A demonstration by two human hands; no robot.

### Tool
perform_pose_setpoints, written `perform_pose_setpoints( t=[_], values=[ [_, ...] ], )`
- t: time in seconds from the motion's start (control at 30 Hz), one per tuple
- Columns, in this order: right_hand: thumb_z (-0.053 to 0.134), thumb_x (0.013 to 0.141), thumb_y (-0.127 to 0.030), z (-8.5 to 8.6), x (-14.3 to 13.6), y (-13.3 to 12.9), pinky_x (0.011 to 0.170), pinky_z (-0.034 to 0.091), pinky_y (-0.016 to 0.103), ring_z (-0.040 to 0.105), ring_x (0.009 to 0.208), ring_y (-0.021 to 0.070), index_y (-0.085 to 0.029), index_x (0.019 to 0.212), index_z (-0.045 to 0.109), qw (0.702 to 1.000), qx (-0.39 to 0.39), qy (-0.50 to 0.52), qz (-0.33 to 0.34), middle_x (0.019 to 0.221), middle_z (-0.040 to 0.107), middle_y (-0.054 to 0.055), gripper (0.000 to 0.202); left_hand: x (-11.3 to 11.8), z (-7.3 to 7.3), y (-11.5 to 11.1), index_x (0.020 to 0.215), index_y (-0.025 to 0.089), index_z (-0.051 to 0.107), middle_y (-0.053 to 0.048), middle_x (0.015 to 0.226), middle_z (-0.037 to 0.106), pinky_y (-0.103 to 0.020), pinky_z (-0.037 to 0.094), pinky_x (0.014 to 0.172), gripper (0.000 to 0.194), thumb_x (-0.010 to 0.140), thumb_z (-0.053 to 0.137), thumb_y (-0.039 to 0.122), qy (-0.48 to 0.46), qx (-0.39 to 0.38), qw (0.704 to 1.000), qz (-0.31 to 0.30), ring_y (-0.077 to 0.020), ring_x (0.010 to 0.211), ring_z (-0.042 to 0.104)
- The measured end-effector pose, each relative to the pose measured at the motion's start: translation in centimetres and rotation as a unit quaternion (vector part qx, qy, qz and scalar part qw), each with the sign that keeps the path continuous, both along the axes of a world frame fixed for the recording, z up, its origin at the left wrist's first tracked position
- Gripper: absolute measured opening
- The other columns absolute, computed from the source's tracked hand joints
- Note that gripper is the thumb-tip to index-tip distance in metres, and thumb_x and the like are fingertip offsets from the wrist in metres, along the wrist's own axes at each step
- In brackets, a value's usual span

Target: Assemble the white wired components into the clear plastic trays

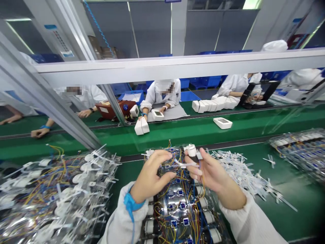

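My right hand (208, 169) grips a small motor (192, 152) with a white cylindrical top and a black lower part, wires trailing beneath it. A thin white plastic strip piece (186, 165) lies across the front of the motor, at my right fingers. My left hand (154, 171), with a blue band on its wrist, is just left of the strip, thumb and fingers apart and nothing visibly between them. Below both hands stretches a clear plastic tray (175, 215) filled with wired motors, blue connectors and yellow, red and blue wires.
To the right lies a pile of white plastic strip pieces (243, 173); another wired tray (302, 152) sits beyond it. At left, motors with white strips (68, 193) are heaped. Past a metal frame post (111, 103), co-workers handle white housings (142, 126) along a green belt (177, 130).
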State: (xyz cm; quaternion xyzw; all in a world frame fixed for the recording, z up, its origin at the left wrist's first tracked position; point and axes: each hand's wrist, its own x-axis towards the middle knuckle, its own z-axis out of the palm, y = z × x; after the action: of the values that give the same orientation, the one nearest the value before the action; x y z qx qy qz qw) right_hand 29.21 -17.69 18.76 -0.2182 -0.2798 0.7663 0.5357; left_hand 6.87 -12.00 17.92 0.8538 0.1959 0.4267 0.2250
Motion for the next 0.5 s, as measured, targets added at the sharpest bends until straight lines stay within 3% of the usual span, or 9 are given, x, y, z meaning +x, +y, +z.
perform_pose_setpoints(
  t=[0.07,0.17,0.37,0.5],
  values=[
    [0.074,0.088,-0.053,-0.6,-1.3,0.5,0.057,0.049,0.021,0.044,0.056,0.0083,-0.016,0.104,0.068,1.000,-0.009,0.009,0.026,0.078,0.053,-0.002,0.040,0.5,0.0,-0.2,0.126,0.023,0.056,-0.013,0.123,0.065,-0.042,0.049,0.095,0.038,0.090,0.069,0.031,0.009,0.048,0.999,0.016,-0.0252,0.113,0.061],
    [0.073,0.090,-0.051,-1.6,-2.3,1.0,0.060,0.052,0.022,0.048,0.058,0.0090,-0.015,0.099,0.069,0.998,-0.012,0.025,0.050,0.079,0.057,-0.001,0.037,0.5,-0.1,0.1,0.116,0.023,0.061,-0.008,0.112,0.073,-0.039,0.049,0.090,0.024,0.093,0.066,0.028,0.029,0.077,0.996,0.016,-0.0223,0.102,0.067],
    [0.077,0.087,-0.053,-2.6,-2.8,1.9,0.060,0.051,0.020,0.050,0.059,0.0091,-0.016,0.097,0.069,0.996,-0.047,0.060,0.055,0.080,0.060,0.000,0.039,0.2,-0.5,1.2,0.114,0.020,0.065,-0.010,0.112,0.070,-0.031,0.054,0.088,0.021,0.093,0.066,0.024,0.032,0.003,0.999,0.004,-0.0194,0.104,0.066],
    [0.071,0.090,-0.057,-3.2,-2.3,2.3,0.059,0.049,0.022,0.055,0.062,0.0123,-0.019,0.100,0.068,0.999,-0.023,0.021,0.035,0.079,0.061,0.001,0.040,0.1,-1.0,1.8,0.108,0.020,0.068,-0.007,0.097,0.073,-0.028,0.054,0.081,0.017,0.092,0.067,0.025,0.061,-0.040,0.997,-0.013,-0.0170,0.089,0.068]
  ],
)
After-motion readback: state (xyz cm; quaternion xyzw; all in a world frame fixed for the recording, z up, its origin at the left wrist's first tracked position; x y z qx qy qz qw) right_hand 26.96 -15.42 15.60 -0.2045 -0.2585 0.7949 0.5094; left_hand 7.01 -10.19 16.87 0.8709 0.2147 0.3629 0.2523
